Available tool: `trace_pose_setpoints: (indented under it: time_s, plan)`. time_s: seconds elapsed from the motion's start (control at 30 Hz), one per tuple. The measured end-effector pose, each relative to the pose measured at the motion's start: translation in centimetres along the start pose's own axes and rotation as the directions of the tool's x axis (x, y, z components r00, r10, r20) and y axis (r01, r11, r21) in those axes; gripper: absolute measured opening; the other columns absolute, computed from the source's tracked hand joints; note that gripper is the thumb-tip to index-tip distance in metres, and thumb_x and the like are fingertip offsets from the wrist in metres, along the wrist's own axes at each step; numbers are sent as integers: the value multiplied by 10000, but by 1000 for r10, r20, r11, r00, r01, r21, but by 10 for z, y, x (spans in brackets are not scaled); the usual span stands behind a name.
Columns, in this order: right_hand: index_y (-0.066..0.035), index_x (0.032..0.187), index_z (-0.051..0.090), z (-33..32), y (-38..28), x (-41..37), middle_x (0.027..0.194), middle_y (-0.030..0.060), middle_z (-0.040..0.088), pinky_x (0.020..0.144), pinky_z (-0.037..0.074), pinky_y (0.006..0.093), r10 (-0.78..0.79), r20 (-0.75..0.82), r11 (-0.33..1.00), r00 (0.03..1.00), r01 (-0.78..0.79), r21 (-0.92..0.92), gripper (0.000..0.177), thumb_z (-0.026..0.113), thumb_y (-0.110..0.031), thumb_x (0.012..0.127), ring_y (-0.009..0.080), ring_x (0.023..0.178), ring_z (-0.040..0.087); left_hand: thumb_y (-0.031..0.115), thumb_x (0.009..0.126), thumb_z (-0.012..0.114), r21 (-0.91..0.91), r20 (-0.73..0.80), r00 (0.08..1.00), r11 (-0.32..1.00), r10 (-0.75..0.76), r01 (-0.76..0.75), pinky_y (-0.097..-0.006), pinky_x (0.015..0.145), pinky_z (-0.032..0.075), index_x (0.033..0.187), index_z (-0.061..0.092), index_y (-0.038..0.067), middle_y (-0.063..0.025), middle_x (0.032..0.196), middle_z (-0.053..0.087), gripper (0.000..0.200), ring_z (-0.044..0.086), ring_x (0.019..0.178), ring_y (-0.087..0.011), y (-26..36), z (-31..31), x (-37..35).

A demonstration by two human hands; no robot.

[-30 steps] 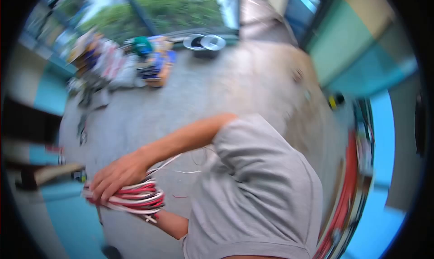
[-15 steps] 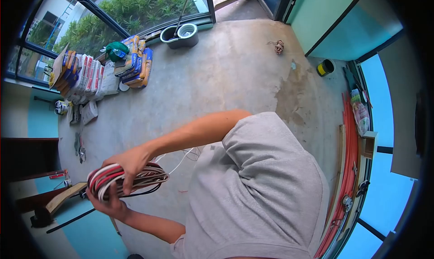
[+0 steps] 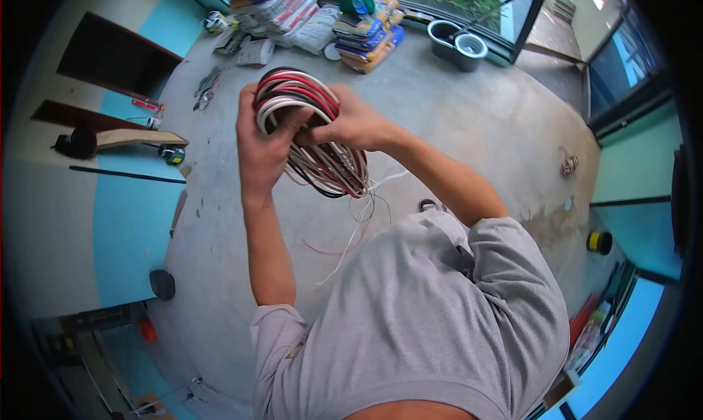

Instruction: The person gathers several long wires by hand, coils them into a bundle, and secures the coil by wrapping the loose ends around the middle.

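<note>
A thick coil of red, white and black electrical wire (image 3: 333,164) is held up in front of me between both hands. My left hand (image 3: 262,145) is closed round its left side, the thumb laid across the front strands. From the right, my right hand (image 3: 350,120) grips the same coil, its fingers reaching into the bundle near the left thumb. Loose wire ends (image 3: 359,218) trail from the lower end of the coil over the concrete floor.
Stacked bags (image 3: 370,35) stand by the window, beside a dark two-part mop bucket (image 3: 458,45). Another small wire bundle (image 3: 568,162) lies on the floor at the right, near a black and yellow pail (image 3: 599,242). A curved wooden piece (image 3: 139,137) is at the left.
My view has swung round, so the bags and bucket appear further right. The coil is now upright before me, and both hands still hold it.
</note>
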State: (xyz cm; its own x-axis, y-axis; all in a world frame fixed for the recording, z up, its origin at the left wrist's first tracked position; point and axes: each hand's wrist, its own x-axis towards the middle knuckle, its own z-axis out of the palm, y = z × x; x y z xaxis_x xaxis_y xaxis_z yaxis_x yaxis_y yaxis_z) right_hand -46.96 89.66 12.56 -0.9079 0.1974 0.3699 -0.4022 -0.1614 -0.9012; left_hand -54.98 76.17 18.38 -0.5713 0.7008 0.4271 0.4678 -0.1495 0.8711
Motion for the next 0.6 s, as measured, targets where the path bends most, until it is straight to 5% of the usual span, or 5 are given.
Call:
trace_pose_setpoints:
  time_s: [0.2, 0.33, 0.47, 0.6]
  plan:
    - [20, 1206, 594, -3, -14, 0, 1075, 80, 683, 909, 480, 298, -179, -23, 983, 984, 180, 47, 521, 739, -77, 715, 135, 951, 612, 248, 819, 808, -138, -89, 991, 984, 101, -113, -292, 883, 487, 1205, 466, 17, -64, 1111, 602, 566, 597, 997, -145, -14, 17, -17]
    - [18, 1178, 617, 0, -35, 19, 1061, 81, 694, 920, 478, 306, -175, -31, 984, 984, 176, 24, 478, 739, -81, 726, 141, 961, 618, 333, 728, 867, -385, -50, 997, 923, -52, 29, -320, 950, 465, 1379, 432, 1, -76, 1235, 583, 850, 566, 1109, -161, -43, 15, -32]
    - [12, 1185, 620, 13, -49, 25, 1050, 95, 697, 894, 487, 311, -181, 2, 982, 983, 181, -47, 497, 745, -104, 719, 158, 940, 632, 349, 653, 904, -544, 151, 967, 799, -206, 256, -358, 996, 464, 1367, 459, 6, -79, 1278, 577, 909, 567, 1155, -194, -49, -8, -42]
    - [15, 1158, 630, 28, -53, 42, 1024, 62, 695, 881, 490, 295, -166, 85, 986, 982, 168, -17, 480, 778, -167, 740, 131, 923, 624, 408, 614, 909, -556, 210, 972, 806, -103, 205, -396, 1011, 463, 1403, 429, 12, -109, 1326, 552, 1005, 541, 1217, -243, -88, -24, -65]
